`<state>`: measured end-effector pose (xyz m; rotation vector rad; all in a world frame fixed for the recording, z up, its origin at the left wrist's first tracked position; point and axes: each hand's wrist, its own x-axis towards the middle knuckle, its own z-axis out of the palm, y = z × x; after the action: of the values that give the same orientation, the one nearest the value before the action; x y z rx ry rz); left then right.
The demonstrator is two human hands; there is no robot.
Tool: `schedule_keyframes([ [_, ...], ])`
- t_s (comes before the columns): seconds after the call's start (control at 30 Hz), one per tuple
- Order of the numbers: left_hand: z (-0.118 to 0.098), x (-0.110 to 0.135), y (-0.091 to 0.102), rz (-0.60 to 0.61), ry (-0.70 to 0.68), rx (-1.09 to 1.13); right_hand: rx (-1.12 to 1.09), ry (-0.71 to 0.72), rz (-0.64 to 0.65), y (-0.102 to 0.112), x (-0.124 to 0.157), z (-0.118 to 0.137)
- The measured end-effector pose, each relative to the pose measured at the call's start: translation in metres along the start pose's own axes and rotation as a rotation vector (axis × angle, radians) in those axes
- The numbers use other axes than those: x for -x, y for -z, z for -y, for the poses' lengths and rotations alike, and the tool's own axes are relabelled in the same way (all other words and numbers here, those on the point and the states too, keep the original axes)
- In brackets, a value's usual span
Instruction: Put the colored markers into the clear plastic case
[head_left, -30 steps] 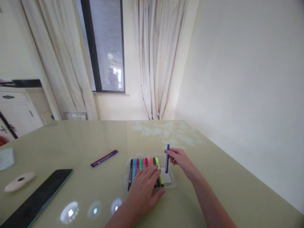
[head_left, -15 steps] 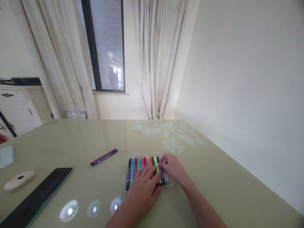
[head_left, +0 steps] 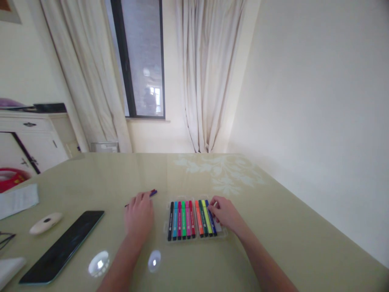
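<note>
A clear plastic marker case [head_left: 182, 240] lies open on the table, holding a row of several coloured markers with a gap between two groups. At its right edge my right hand [head_left: 225, 211] is closed, fingertips pinched at the case beside the dark blue marker [head_left: 212, 219]. My left hand [head_left: 139, 215] is over the two thin pens, one dark red and one blue [head_left: 154, 193], left of the case. Its fingers reach across them and hide their middle; the hand looks loosely open, though the fingertips are partly hidden.
A dark tablet [head_left: 63, 247] and a white oval object [head_left: 46, 223] lie on the table [head_left: 273, 251] to the left. Farther left are papers [head_left: 20, 200], a white object [head_left: 10, 269] and thin dark frames [head_left: 6, 239]. A wall [head_left: 319, 121] borders the right side.
My left hand has lifted off the markers and moved left onto the two pens. My right hand stays at the case's right edge. The view has turned slightly left.
</note>
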<state>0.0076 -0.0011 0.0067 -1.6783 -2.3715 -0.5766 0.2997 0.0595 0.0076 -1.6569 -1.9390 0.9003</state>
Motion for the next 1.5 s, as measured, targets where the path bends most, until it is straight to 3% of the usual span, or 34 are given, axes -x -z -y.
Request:
schedule_keyframes([
  [0.13,0.025,-0.002,0.0,0.022,0.087,-0.169,0.002,0.001,0.005,0.003,0.002,0.004],
  [0.4,0.011,0.0,-0.004,0.099,0.012,-0.173,-0.062,0.028,0.038,-0.001,-0.001,0.002],
  [0.53,0.008,-0.001,-0.001,0.062,0.027,-0.15,-0.074,0.064,0.033,-0.003,-0.003,0.002],
  [0.6,-0.003,0.0,0.002,0.047,0.05,0.03,-0.08,0.097,-0.02,-0.004,0.0,0.009],
  [0.7,-0.037,0.011,0.004,0.106,0.036,0.541,-0.226,0.171,-0.024,-0.007,0.007,0.023],
  [0.77,-0.065,0.025,0.003,0.152,-0.089,0.808,-0.368,0.209,0.047,-0.01,0.012,0.031],
  [0.9,-0.101,0.051,-0.002,0.241,-0.222,1.03,-0.577,0.234,0.121,-0.011,0.014,0.038],
  [1.03,-0.103,0.063,-0.009,0.274,-0.363,0.893,-0.649,0.138,0.034,0.007,0.005,0.025],
  [1.13,-0.1,0.07,-0.015,0.259,-0.561,0.615,-0.56,0.065,-0.043,0.025,-0.003,0.007],
  [1.2,-0.1,0.073,-0.018,0.256,-0.65,0.485,-0.46,0.061,-0.016,0.031,-0.006,-0.004],
  [1.33,-0.102,0.074,-0.022,0.287,-0.667,0.403,-0.3,0.054,0.072,0.025,-0.007,-0.012],
  [1.5,-0.103,0.073,-0.023,0.32,-0.649,0.406,-0.208,0.002,0.013,0.005,-0.007,-0.01],
])
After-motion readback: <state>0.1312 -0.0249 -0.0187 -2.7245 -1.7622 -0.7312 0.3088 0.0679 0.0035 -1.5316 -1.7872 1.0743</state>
